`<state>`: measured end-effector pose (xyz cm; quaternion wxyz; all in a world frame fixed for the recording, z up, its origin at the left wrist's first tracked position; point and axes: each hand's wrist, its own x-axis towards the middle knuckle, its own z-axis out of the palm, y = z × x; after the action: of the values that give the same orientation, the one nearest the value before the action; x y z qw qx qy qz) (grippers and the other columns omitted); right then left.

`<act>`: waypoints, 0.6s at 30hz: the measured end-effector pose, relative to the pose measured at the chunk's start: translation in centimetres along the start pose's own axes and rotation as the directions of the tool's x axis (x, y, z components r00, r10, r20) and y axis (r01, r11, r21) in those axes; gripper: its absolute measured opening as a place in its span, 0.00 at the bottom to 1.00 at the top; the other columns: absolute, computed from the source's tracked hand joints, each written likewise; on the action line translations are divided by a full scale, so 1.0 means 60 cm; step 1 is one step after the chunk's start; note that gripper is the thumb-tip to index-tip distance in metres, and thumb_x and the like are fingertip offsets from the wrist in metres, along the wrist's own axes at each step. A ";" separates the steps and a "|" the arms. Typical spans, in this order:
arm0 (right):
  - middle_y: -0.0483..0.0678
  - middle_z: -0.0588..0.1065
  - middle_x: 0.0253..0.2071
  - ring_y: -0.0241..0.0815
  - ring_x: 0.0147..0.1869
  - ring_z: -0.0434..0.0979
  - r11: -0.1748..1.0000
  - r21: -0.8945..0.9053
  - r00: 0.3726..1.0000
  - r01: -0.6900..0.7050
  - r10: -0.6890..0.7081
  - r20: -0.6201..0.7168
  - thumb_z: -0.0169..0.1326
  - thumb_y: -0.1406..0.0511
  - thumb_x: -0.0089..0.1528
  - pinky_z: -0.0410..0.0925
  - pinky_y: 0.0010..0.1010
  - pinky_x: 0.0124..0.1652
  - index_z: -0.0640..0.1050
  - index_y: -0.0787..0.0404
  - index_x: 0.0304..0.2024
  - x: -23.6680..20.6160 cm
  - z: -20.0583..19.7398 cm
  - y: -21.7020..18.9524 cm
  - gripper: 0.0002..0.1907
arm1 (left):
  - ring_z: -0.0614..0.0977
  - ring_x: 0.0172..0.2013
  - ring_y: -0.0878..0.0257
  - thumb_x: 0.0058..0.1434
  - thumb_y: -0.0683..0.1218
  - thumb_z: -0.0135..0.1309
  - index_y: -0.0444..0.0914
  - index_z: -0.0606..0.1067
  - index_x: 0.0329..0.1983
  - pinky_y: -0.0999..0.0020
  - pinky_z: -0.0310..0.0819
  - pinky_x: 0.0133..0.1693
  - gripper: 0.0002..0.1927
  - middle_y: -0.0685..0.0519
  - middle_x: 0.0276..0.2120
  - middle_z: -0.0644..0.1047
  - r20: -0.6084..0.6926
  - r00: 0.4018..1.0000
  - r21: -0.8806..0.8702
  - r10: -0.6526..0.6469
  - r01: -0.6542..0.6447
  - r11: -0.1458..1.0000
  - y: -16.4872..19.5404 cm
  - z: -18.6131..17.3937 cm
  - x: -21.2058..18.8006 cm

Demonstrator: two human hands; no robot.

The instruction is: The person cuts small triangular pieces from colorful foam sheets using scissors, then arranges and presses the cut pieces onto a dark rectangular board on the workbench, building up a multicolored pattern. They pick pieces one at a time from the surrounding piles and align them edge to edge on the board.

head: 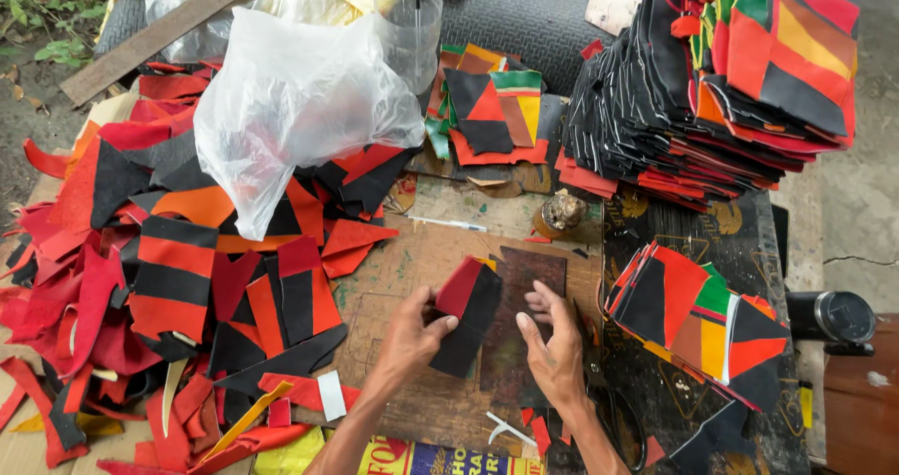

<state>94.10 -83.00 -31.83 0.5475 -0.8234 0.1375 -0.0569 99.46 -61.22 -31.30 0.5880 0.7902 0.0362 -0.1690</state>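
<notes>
My left hand point(412, 330) grips a red and black patchwork piece point(471, 311) by its left edge and holds it tilted above a worn brown work board point(412, 260). My right hand point(552, 344) rests flat, fingers apart, on a dark brown rectangular piece point(524, 283) that lies on the board, just right of the held piece. The held piece overlaps the dark piece's left side.
A heap of red, black and orange scraps point(178, 278) fills the left, with a clear plastic bag point(290, 101) on top. Tall stacks of sewn patchwork point(721, 82) stand at the back right, a smaller fan point(702, 321) at right. Scissors point(609, 409) lie by my right wrist.
</notes>
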 end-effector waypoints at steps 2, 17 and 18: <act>0.51 0.78 0.55 0.40 0.59 0.77 0.932 0.324 0.969 -0.161 0.087 0.231 0.55 0.63 0.63 0.67 0.32 0.59 0.67 0.60 0.67 0.013 0.008 -0.014 0.30 | 0.85 0.36 0.59 0.53 0.37 0.62 0.34 0.75 0.41 0.65 0.82 0.39 0.12 0.49 0.33 0.83 0.078 0.996 -0.282 -0.040 0.061 0.958 0.010 -0.013 0.009; 0.58 0.79 0.47 0.49 0.53 0.82 0.343 0.913 0.936 -0.223 -0.185 0.298 0.47 0.54 0.66 0.75 0.38 0.57 0.76 0.68 0.49 0.571 0.023 -0.164 0.23 | 0.83 0.33 0.65 0.60 0.43 0.63 0.33 0.70 0.63 0.70 0.79 0.33 0.28 0.50 0.39 0.82 -0.150 0.978 0.016 0.147 -0.146 0.989 -0.062 -0.084 0.131; 0.57 0.79 0.45 0.50 0.50 0.82 0.470 0.862 0.952 -0.191 -0.125 0.279 0.49 0.57 0.65 0.75 0.39 0.53 0.76 0.67 0.49 0.602 0.057 -0.163 0.20 | 0.83 0.32 0.65 0.60 0.42 0.62 0.32 0.71 0.62 0.71 0.78 0.33 0.26 0.50 0.38 0.82 -0.169 0.969 0.036 0.180 -0.176 0.984 -0.072 -0.085 0.137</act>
<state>131.05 -86.83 -26.29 0.9077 -0.4188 0.0185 0.0183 107.25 -56.25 -36.50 0.5874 0.8078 0.0138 -0.0474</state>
